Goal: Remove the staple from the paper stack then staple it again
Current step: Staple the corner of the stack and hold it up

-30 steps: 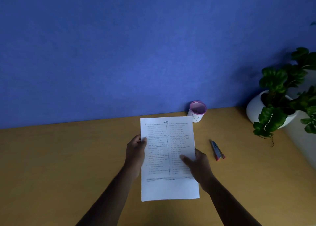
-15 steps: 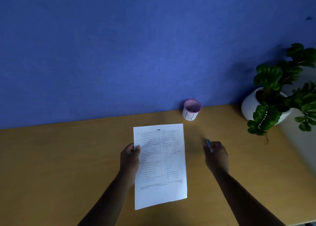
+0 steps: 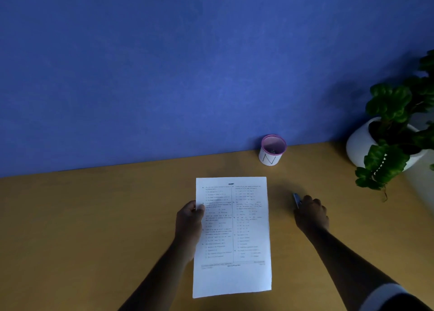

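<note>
Here, the left hand's [image 3: 189,219] thumb [image 3: 200,208] lies on top of the paper stack's [image 3: 232,238] left edge while the other fingers go under it, so the hand pinches the sheets. The right hand's [image 3: 311,213] fingers [image 3: 307,199] are curled round a stapler [image 3: 296,199], and only its blue tip sticks out past the knuckles.

The paper stack is white and upright in portrait. Its top page is printed in two columns of small text split by a vertical line, with a short bold heading at the top centre and a wide blank margin at the bottom; the print is too blurred to read. Whether it rests flat on the tabletop [image 3: 94,228] or is lifted cannot be told.

A white cup [image 3: 271,151] with a pink rim and an "N" on its side stands at the back against the blue wall [image 3: 187,64]. The stack lies nearer the person than the cup and slightly left of it. The stapler is nearer than the cup too, a little to its right. Well right of the cup is a leafy plant [image 3: 389,127] in a white pot [image 3: 359,146].
</note>
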{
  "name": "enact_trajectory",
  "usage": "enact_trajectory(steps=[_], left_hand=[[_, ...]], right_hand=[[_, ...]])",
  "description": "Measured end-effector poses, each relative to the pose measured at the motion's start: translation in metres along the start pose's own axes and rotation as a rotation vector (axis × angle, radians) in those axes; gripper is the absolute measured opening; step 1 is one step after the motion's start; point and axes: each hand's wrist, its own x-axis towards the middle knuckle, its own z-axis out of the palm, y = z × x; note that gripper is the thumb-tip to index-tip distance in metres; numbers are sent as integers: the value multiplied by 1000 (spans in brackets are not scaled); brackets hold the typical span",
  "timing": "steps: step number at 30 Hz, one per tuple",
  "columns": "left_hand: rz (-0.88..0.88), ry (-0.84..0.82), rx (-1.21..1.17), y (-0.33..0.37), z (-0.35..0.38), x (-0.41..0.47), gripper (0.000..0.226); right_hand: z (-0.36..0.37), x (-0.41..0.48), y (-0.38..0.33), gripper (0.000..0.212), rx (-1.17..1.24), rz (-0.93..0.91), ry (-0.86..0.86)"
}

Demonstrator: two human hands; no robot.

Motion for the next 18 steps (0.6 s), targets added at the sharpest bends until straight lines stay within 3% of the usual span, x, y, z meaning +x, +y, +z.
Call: enact_trajectory(steps=[3,6,10,12,15,18], left_hand=[[9,-2,12,1,1,-1,22],[9,-30,16,2,0,-4,23],[22,-59,58,3,-2,-7,22],[32,-69,78,7,-3,-9,23],[62,-98,99,11,-5,-15,24],[118,-145,85,16,-4,-23,22]], right_hand=[[-3,5,-3,38,154,59,10],[-19,-2,-21,25,404,34,60],[-58,-29,-58,15,947,18,121],[-78,-38,-72,17,1187,-79,89],[-104,-55,-88,11,1452,-302,-89],[-119,-77,-106,24,1410,-524,-270]])
